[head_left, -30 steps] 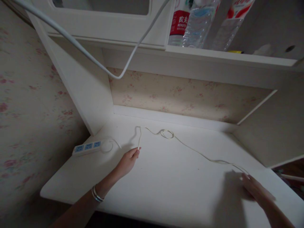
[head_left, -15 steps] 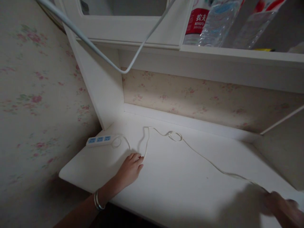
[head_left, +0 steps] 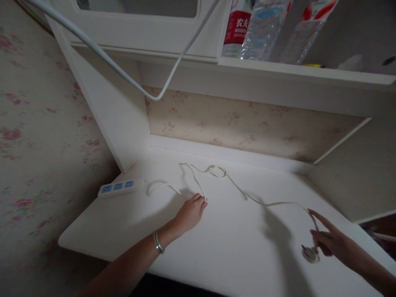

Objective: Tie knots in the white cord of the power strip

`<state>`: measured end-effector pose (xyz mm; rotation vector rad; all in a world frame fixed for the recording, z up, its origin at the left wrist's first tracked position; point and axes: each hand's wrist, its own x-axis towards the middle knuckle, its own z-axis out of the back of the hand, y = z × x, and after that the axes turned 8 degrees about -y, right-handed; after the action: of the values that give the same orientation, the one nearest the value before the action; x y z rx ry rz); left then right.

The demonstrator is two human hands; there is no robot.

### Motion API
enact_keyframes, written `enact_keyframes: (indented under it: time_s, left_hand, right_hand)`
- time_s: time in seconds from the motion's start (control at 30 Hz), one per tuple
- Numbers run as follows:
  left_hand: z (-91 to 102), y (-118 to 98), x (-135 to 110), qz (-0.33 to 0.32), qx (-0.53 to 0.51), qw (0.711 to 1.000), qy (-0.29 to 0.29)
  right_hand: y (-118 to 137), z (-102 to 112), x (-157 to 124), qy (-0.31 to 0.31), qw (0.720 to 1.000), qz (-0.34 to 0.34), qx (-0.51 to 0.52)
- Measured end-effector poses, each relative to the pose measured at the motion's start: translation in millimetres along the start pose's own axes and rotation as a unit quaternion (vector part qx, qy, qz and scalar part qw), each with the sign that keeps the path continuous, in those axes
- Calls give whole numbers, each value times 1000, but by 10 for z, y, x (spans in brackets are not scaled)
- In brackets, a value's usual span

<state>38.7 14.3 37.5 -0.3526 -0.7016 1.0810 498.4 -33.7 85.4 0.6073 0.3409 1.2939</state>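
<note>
A thin white cord [head_left: 244, 193] runs across the white desk [head_left: 235, 247] from a white power strip [head_left: 119, 186] with blue sockets at the left edge. My left hand [head_left: 189, 213], with a bracelet at the wrist, is closed and pinches the cord near its left bend. My right hand [head_left: 332, 240] is at the desk's right side, raised a little, fingers closed round the cord's far end, where a white plug [head_left: 310, 253] hangs below them. The index finger points along the cord. A small loop sits in the cord near the back wall.
A shelf [head_left: 297, 72] above the desk carries water bottles [head_left: 256, 29], one with a red label. A thicker white cable [head_left: 130, 80] hangs in a curve from above. Floral wallpaper covers the left wall [head_left: 37, 136] and the desk's back panel.
My right hand has lifted the cord's plug end off the desk and drawn it inward. My left hand slid right along the cord and pinches it now. The cord's lie has shifted.
</note>
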Motion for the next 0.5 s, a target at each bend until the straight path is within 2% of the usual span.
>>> enact_keyframes:
  time_s: [0.07, 0.1, 0.17, 0.3, 0.4, 0.5]
  left_hand:
    - [-149, -45, 98, -6, -17, 1000, 9]
    - [-224, -63, 144, -6, -19, 1000, 17]
    - [-362, -97, 232, 0, -13, 999, 34]
    - [-518, -140, 338, 14, -8, 999, 36]
    - [-466, -109, 296, 23, -12, 999, 24]
    - [-236, -4, 156, 30, -13, 999, 9]
  right_hand:
    - [256, 42, -145, 105, 985, -62, 126]
    - [408, 56, -219, 132, 974, -82, 164]
    - [719, 60, -355, 132, 970, -88, 184]
    - [1215, -17, -519, 114, 979, -43, 166]
    - [1459, -114, -577, 152, 976, -11, 153]
    - [1637, -223, -633, 215, 966, 42, 137]
